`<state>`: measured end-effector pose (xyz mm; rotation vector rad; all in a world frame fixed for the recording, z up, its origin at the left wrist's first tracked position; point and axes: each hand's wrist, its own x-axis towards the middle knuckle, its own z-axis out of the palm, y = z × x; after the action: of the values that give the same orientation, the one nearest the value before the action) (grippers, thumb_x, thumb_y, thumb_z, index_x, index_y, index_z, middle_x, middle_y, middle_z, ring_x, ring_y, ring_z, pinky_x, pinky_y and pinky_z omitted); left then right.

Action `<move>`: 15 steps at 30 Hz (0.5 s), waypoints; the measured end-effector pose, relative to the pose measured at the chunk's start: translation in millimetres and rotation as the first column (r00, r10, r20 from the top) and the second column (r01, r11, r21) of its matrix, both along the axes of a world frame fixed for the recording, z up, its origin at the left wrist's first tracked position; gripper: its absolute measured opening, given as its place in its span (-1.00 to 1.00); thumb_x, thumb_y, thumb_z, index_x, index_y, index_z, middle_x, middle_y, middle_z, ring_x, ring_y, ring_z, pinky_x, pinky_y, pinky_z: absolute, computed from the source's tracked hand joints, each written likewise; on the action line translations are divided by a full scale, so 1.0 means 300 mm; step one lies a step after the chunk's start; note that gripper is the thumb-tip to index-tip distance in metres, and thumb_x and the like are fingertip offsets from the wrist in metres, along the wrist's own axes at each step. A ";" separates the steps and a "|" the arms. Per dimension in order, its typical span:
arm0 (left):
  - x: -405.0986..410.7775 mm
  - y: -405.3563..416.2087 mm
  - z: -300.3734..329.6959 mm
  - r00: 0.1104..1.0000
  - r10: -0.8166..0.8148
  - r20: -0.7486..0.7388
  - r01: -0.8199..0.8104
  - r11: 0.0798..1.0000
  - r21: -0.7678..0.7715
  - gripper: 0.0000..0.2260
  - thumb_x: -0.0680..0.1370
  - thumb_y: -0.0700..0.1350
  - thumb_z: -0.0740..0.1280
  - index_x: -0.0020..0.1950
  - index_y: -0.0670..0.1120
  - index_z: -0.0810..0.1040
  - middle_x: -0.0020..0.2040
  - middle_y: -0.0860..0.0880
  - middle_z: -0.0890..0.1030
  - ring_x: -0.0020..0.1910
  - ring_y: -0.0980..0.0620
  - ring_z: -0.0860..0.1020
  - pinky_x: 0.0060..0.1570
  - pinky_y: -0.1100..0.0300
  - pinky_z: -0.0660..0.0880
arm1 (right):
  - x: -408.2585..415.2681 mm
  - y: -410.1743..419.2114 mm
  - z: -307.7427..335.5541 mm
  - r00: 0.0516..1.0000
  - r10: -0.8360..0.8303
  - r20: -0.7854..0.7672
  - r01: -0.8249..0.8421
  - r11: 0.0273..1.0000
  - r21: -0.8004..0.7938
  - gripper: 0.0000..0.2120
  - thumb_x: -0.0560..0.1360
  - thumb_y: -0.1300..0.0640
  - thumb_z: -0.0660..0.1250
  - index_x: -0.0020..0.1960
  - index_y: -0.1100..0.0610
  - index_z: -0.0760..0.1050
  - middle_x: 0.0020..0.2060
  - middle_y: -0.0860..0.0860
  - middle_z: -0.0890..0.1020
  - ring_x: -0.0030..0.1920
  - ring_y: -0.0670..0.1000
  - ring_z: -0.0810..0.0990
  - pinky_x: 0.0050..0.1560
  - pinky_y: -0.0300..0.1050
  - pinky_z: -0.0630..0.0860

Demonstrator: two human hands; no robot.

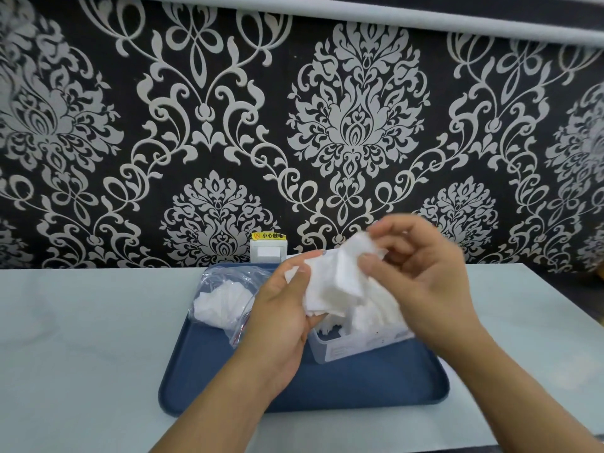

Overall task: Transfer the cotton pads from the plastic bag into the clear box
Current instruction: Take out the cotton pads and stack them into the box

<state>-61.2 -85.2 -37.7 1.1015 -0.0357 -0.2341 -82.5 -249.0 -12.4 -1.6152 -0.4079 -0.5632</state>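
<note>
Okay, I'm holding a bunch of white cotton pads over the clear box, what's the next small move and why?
Probably lower the bunch of white cotton pads straight down into the clear plastic box. Both the left hand and the right hand grip it just above the box, which already holds pads. More pads remain in the clear plastic bag on the blue tray.

White cotton pads [330,282] sit over a dark blue tray [359,384]. The table [81,338] is pale grey-blue. Black wallpaper [294,109] with silver-white damask fills the upper frame.
</note>
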 end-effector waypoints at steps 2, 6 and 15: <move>0.007 0.003 -0.006 0.999 0.010 0.031 -0.012 0.999 0.048 -0.77 0.70 -0.14 0.18 0.18 -0.04 0.63 0.11 -0.10 0.73 0.07 -0.08 0.69 -0.11 0.08 0.63 | -0.014 -0.021 0.033 0.964 0.215 -0.158 -0.182 0.963 0.198 -0.60 0.36 0.39 0.45 0.15 0.15 0.52 -0.23 0.07 0.70 -0.23 0.02 0.65 -0.18 -0.15 0.62; 0.006 0.002 -0.013 0.995 -0.035 0.092 0.021 0.987 0.158 -0.77 0.70 -0.12 0.20 0.13 0.04 0.66 0.07 -0.05 0.74 0.00 -0.03 0.70 -0.16 0.09 0.62 | 0.020 -0.008 -0.003 0.946 0.139 -0.294 -0.161 0.986 -0.051 -0.54 0.41 0.45 0.47 0.21 0.10 0.51 -0.23 0.12 0.72 -0.28 0.02 0.58 -0.18 -0.08 0.55; 0.008 0.007 -0.018 0.992 -0.067 0.105 0.042 0.973 0.225 -0.73 0.71 -0.13 0.17 0.14 0.08 0.67 0.06 -0.05 0.74 -0.01 -0.02 0.71 -0.13 0.06 0.62 | 0.043 0.006 -0.048 0.986 -0.056 -0.160 -0.025 0.884 -0.467 -0.53 0.39 0.26 0.57 0.24 -0.06 0.62 -0.10 -0.11 0.54 -0.09 -0.10 0.55 -0.14 -0.29 0.53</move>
<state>-58.7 -83.3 -43.0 1.3376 -0.1428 -0.2293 -69.5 -247.1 -26.8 -2.1174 -0.4248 -0.3468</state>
